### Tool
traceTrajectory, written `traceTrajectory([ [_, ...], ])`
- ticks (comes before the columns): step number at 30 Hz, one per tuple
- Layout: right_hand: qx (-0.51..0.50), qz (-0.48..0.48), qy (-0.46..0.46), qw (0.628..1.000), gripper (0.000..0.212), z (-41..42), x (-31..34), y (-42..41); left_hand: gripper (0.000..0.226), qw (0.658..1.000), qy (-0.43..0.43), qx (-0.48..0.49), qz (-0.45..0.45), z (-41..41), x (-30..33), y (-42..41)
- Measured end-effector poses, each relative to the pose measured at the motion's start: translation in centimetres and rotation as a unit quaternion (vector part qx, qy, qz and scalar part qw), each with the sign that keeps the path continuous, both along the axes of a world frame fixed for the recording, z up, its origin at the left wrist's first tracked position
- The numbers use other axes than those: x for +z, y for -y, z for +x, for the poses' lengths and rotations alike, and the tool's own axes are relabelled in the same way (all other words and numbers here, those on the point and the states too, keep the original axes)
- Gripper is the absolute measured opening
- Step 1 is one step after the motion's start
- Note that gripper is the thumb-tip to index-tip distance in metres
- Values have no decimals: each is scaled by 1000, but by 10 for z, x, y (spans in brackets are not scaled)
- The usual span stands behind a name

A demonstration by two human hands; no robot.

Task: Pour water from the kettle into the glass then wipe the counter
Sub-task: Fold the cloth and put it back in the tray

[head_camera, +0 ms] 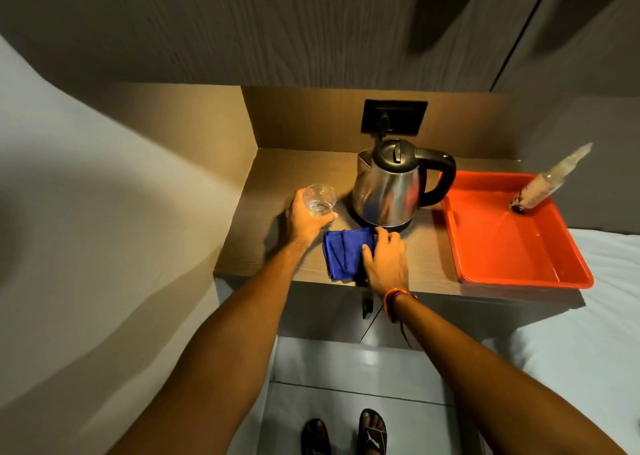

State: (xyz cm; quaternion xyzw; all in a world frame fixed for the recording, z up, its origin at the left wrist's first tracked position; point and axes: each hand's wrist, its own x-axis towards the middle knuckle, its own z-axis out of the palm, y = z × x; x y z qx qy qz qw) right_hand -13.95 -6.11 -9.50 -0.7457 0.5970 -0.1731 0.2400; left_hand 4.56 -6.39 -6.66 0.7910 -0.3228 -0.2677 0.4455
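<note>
A steel kettle [389,188] with a black lid and handle stands on its base at the middle of the wooden counter [263,191], spout to the left. Just left of it is a clear glass [320,200] with some water in it, and my left hand [306,221] is wrapped around that glass. A folded blue cloth [341,254] lies on the counter in front of the kettle. My right hand [386,262] lies flat on the cloth's right part, fingers pressed down on it.
An orange tray [512,247] sits on the counter's right side with a bottle [550,181] leaning in its far corner. A black wall socket [394,115] is behind the kettle. A white bed [595,316] lies to the right, a wall to the left.
</note>
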Motion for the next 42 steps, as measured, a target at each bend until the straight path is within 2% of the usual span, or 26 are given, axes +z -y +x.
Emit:
traceTrajectory([
  [4, -61, 158, 75, 983, 53, 0, 0, 17, 101, 1000, -21, -2, 7, 0, 2, 0],
  [6, -92, 204, 115, 968, 39, 1, 2, 21, 119, 999, -29, -9, 17, -1, 7, -3],
  [8, -112, 223, 144, 958, 17, 3, 5, 23, 127, 999, 1, 14, 50, -8, 7, -12],
  [10, -125, 224, 192, 947, 14, 7, 10, 23, 112, 993, 42, 66, 88, -20, 2, -26],
  [12, -132, 230, 255, 930, 15, 6, 19, 21, 82, 988, 50, 98, 108, -37, -6, -39],
  [14, -122, 245, 310, 911, 15, -1, 30, 22, 59, 990, 10, 76, 115, -59, -9, -42],
  [17, -110, 240, 341, 902, 17, -24, 49, 31, 47, 988, -147, -9, 49, -92, -2, -32],
  [20, -111, 223, 382, 890, 24, -49, 68, 45, 37, 961, -267, -73, -1, -117, 11, -16],
  [23, -143, 195, 455, 857, 31, -96, 84, 56, 26, 929, -345, -131, -17, -156, 26, 4],
  [25, -183, 177, 488, 835, 30, -133, 92, 61, 32, 908, -385, -165, -7, -187, 34, 17],
  [27, -216, 165, 502, 821, 24, -166, 94, 66, 41, 901, -391, -187, 1, -217, 40, 29],
  [30, -260, 142, 440, 848, 21, -197, 92, 74, 47, 936, -305, -175, 10, -247, 40, 45],
  [32, -272, 135, 357, 884, 25, -212, 85, 79, 52, 968, -156, -192, 43, -261, 37, 53],
  [33, -267, 135, 306, 904, 24, -216, 81, 80, 55, 972, -71, -216, 65, -266, 37, 53],
  [35, -256, 133, 212, 934, 20, -224, 72, 83, 57, 957, 67, -261, 107, -274, 35, 53],
  [37, -232, 139, 131, 954, 21, -225, 64, 85, 54, 931, 164, -294, 141, -275, 31, 52],
  [40, -175, 170, 38, 969, 37, -228, 59, 88, 41, 907, 231, -322, 143, -276, 26, 52],
  [42, -158, 159, -9, 974, 37, -227, 64, 87, 40, 903, 250, -332, 107, -273, 27, 52],
])
